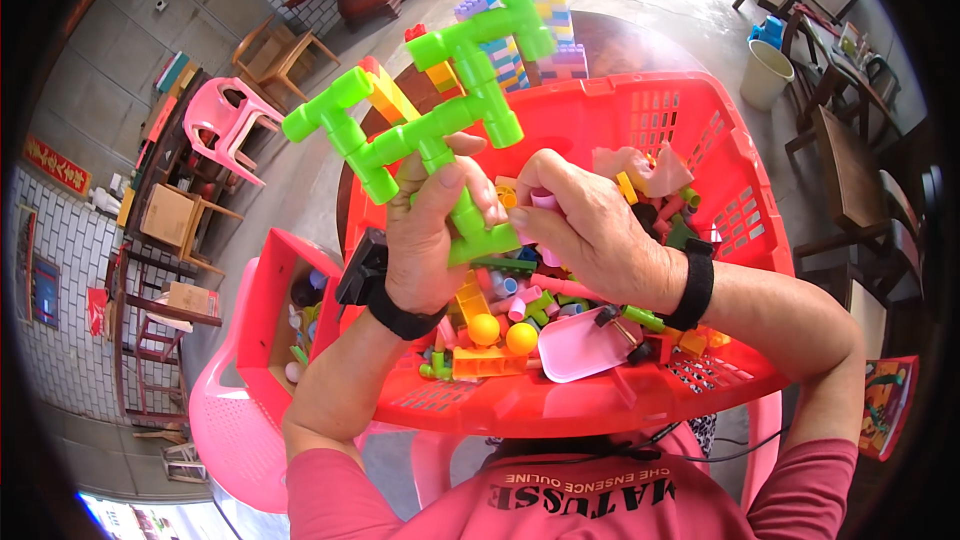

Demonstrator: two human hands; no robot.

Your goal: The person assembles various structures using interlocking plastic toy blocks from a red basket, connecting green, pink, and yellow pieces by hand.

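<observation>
1. Over the red plastic basket (600, 416), left fingers (440, 192) clasped a branching green plastic pipe frame (450, 120), stem slanting up-left!
2. Right fingers (553, 230) pinched a pink plastic tube (545, 199), just right of its lower end!

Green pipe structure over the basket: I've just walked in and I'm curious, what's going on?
A person's left hand holds the branching green pipe structure above a red basket of loose plastic pieces. The right hand has a pink piece in its grip, beside the structure's lower end; whether they are joined is unclear.
</observation>
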